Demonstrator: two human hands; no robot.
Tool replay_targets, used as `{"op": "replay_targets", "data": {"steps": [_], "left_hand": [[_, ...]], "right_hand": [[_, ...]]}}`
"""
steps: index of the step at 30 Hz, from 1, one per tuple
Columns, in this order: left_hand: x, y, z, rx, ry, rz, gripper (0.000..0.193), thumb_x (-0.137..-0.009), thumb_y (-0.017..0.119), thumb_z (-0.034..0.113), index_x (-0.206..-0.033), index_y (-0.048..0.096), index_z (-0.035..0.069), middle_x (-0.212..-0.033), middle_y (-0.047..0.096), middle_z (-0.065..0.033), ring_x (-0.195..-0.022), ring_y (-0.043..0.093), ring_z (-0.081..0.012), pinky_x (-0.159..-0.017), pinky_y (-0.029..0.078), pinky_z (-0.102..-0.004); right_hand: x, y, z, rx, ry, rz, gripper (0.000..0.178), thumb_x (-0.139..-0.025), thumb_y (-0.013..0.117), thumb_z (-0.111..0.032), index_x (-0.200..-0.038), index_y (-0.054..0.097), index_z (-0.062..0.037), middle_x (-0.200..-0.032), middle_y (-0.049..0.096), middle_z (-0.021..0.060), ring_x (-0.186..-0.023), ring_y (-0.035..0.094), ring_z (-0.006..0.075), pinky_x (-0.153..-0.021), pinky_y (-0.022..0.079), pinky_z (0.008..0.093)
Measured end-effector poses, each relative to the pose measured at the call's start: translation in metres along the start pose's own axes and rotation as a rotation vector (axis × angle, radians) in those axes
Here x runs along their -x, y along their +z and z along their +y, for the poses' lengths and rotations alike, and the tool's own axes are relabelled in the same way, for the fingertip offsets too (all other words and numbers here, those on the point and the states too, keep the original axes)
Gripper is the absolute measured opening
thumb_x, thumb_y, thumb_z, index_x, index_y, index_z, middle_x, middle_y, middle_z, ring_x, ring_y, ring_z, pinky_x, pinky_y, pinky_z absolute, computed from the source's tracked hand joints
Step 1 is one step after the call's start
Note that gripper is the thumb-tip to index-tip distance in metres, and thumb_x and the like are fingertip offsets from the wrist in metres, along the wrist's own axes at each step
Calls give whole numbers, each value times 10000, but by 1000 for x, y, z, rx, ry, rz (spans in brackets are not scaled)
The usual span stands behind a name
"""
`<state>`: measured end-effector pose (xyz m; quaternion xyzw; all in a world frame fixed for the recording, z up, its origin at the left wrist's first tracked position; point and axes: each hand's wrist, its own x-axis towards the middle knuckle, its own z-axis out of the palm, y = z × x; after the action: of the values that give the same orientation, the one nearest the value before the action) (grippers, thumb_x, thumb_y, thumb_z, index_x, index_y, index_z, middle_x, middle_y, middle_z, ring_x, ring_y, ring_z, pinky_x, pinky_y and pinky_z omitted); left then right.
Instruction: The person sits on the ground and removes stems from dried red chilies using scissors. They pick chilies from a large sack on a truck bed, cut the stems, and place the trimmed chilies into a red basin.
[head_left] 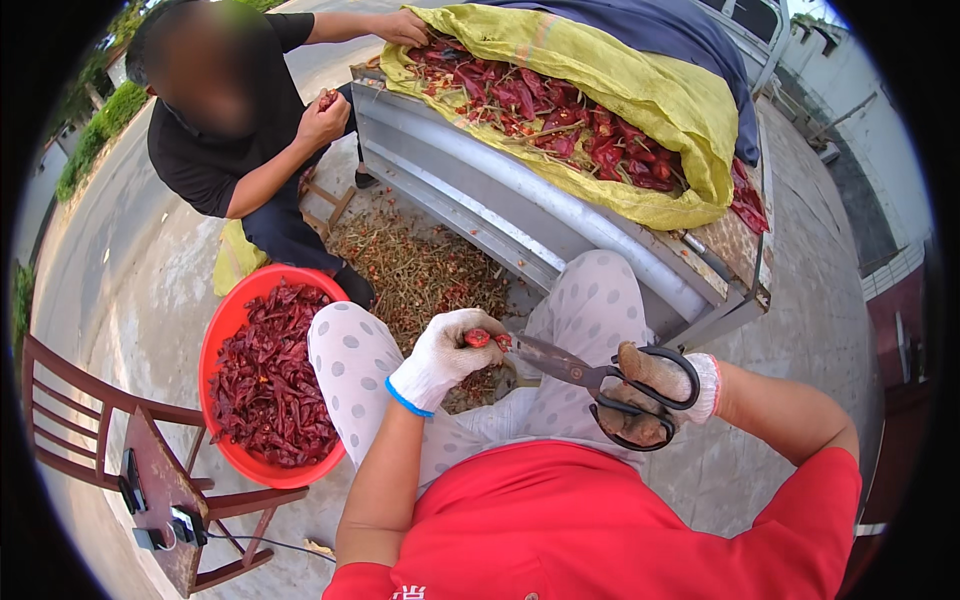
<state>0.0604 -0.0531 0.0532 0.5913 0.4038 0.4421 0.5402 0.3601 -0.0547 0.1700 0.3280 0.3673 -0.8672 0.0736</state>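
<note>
My left hand (450, 352), in a white knit glove with a blue cuff, is closed around a red dried chili pepper (478, 338). Pieces of red show at its fingertips. My right hand (650, 385), in a glove with brownish palm, grips black-handled scissors (570, 364) by the loops. The scissor blades point left, their tips close beside the chili. Whether the tips touch it I cannot tell. Both hands are above my lap, over spotted trousers. To the left stands a red basin (213, 352) filled with dark red chilies (275, 385).
A yellow woven sack (660, 95) of chilies lies open on a metal truck bed (480, 180). A co-worker (215, 120) sits at far left, one hand on the sack. Cut stems (410, 265) cover the ground between us. A wooden chair (160, 480) holds small black devices.
</note>
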Motion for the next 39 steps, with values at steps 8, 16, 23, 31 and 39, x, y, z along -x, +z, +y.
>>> {"op": "replay_targets", "data": {"steps": [8,16,23,31,39], "left_hand": [[4,-3,-2,117,-112,123,175,-724,649,-53,-897,679,-47,-736,659,-64,-660,610,-119,-614,491,-252],[10,8,-10,780,-265,318,201,-693,579,-78,-888,595,-36,-640,510,-59,-487,416,-120,-437,293,-267],[13,3,-7,859,-291,156,157,-624,520,-47,-772,554,-9,-565,435,-56,-443,358,-145,-436,267,-296],[10,25,-9,1254,-167,104,161,-641,520,15,-790,579,25,-595,452,-39,-476,321,-121,-455,245,-300],[19,13,-21,1285,-179,135,166,-692,537,-15,-840,579,49,-589,415,-9,-476,302,-108,-448,225,-276]], "right_hand": [[-27,-12,13,75,-38,92,855,-791,413,-862,-837,609,-31,-549,521,9,-451,471,89,-409,344,226],[-38,-25,10,170,-157,16,649,-941,445,-663,-799,560,-41,-542,467,-36,-441,409,57,-401,301,215],[-47,-53,13,24,-124,-172,684,-818,556,-751,-715,518,-76,-620,449,12,-458,416,85,-384,282,224],[-108,-45,63,-622,-362,-726,699,-808,526,-773,-704,507,-82,-577,431,-17,-460,398,67,-387,284,210],[-93,-47,45,107,-413,-165,597,-813,635,-677,-777,579,-84,-588,499,17,-508,482,145,-451,362,274]]}}
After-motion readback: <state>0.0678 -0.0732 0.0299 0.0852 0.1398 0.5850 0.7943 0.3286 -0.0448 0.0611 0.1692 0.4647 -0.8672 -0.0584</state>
